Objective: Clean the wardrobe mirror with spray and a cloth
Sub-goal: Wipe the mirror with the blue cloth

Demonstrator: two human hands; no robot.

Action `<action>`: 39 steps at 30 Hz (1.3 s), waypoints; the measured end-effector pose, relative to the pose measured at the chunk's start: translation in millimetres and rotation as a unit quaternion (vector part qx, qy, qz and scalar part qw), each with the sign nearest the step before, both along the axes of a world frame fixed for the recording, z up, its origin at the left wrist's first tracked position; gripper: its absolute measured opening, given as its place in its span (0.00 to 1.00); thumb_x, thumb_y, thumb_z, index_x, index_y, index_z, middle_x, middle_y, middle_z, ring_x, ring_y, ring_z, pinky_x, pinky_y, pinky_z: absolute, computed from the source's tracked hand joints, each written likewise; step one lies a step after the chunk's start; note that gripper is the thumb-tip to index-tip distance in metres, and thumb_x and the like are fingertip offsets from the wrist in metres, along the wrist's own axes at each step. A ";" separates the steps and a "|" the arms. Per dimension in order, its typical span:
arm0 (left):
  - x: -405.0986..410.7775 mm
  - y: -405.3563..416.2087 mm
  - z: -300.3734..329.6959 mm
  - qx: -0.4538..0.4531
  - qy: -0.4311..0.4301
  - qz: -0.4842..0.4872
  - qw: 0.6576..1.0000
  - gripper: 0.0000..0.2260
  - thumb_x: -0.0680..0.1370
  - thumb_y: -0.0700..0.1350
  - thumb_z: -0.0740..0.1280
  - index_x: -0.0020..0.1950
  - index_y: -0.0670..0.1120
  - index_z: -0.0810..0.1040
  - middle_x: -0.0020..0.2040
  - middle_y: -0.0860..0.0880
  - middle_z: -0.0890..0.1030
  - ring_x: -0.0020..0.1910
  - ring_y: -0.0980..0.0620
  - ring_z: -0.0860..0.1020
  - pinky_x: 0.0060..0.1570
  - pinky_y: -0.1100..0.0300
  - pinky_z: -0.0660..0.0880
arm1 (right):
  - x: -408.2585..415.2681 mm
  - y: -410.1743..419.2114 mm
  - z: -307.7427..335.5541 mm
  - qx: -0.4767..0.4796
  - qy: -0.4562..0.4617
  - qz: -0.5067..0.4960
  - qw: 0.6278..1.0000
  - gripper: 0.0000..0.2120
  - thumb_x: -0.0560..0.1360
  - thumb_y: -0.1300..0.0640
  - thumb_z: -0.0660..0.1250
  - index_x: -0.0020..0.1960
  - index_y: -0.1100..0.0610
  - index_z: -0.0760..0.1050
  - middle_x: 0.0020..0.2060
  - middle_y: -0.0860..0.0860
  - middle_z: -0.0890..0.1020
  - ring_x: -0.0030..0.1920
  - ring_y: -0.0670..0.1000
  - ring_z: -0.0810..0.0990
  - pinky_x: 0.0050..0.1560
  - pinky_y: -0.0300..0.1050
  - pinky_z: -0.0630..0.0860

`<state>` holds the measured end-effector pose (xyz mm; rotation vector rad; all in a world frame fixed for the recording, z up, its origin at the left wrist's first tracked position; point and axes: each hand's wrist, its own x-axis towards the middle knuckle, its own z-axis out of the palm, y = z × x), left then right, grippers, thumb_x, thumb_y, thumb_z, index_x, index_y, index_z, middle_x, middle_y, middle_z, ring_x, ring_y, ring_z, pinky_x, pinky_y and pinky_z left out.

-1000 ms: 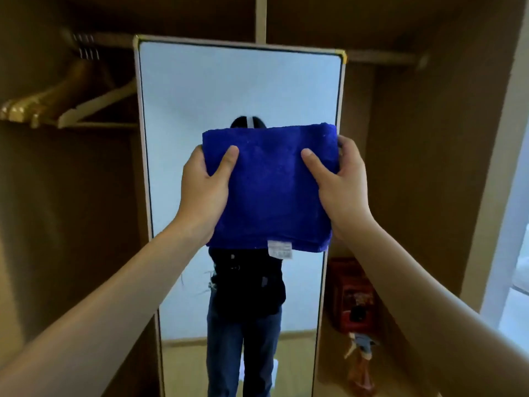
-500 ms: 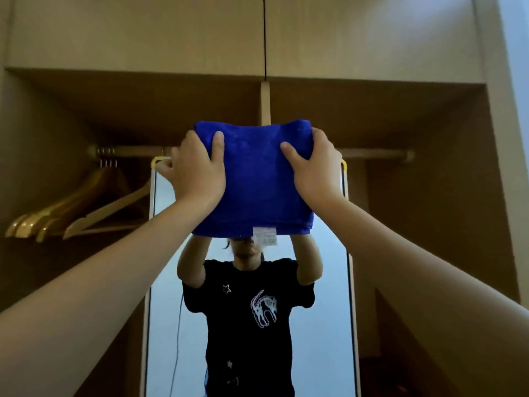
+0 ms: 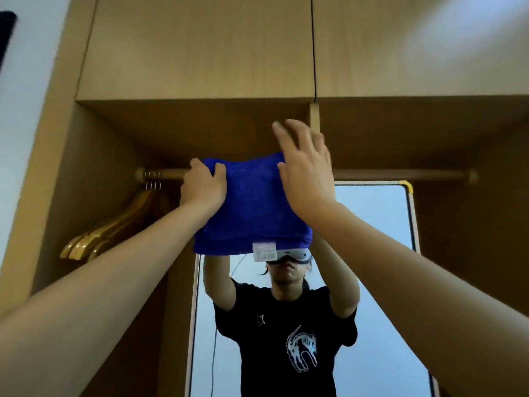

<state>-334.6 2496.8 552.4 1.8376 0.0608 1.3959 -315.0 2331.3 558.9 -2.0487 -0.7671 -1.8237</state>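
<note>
A folded blue cloth [image 3: 252,210] with a white label at its lower edge is held up against the top left of the tall wardrobe mirror [image 3: 375,230]. My left hand [image 3: 201,186] grips the cloth's upper left corner. Over the cloth's right side, my right hand [image 3: 305,173] has its fingers spread and lifted, palm toward the cloth. The mirror reflects a person in a black T-shirt with both arms raised. No spray bottle is in view.
A wooden clothes rail [image 3: 400,174] runs across the wardrobe just above the mirror's top edge. Several wooden hangers [image 3: 114,227] hang at the left end. Closed upper cabinet doors [image 3: 200,47] sit above the opening.
The view has tilted up and the cloth has risen to the mirror's top edge. My right hand has let go of the cloth and opened its fingers; the left still grips.
</note>
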 end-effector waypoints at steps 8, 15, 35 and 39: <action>9.7 1.4 -15.9 0.274 -0.142 0.244 0.919 0.15 0.83 0.49 0.53 0.59 0.47 0.77 0.65 0.44 0.74 0.66 0.45 0.68 0.67 0.49 0.62 | 10.5 4.6 -14.6 -0.113 0.008 -0.018 0.993 0.21 0.83 0.45 0.48 0.68 0.52 0.70 0.53 0.49 0.81 0.54 0.52 0.78 0.59 0.49 0.70; 16.2 -18.0 -16.4 0.371 -0.163 0.219 0.888 0.18 0.83 0.47 0.50 0.44 0.45 0.76 0.38 0.53 0.71 0.40 0.49 0.75 0.46 0.53 0.67 | 23.1 -7.0 -25.1 -0.085 -0.062 -0.062 0.993 0.25 0.81 0.41 0.46 0.56 0.55 0.76 0.49 0.50 0.81 0.51 0.52 0.78 0.58 0.48 0.71; 34.2 -69.7 -45.6 0.351 -0.215 0.225 0.883 0.18 0.83 0.50 0.50 0.63 0.42 0.74 0.58 0.44 0.77 0.58 0.44 0.72 0.61 0.51 0.62 | 38.0 -56.0 -45.9 -0.056 -0.168 -0.045 0.983 0.16 0.82 0.51 0.57 0.61 0.59 0.75 0.58 0.54 0.80 0.59 0.54 0.77 0.67 0.48 0.67; 37.2 -95.1 -43.2 0.374 -0.211 0.209 0.878 0.18 0.83 0.50 0.51 0.64 0.43 0.74 0.59 0.44 0.76 0.60 0.45 0.72 0.61 0.51 0.63 | 40.2 -82.0 -48.9 -0.034 -0.141 -0.046 0.988 0.18 0.82 0.50 0.56 0.65 0.60 0.73 0.61 0.54 0.78 0.62 0.54 0.75 0.69 0.48 0.66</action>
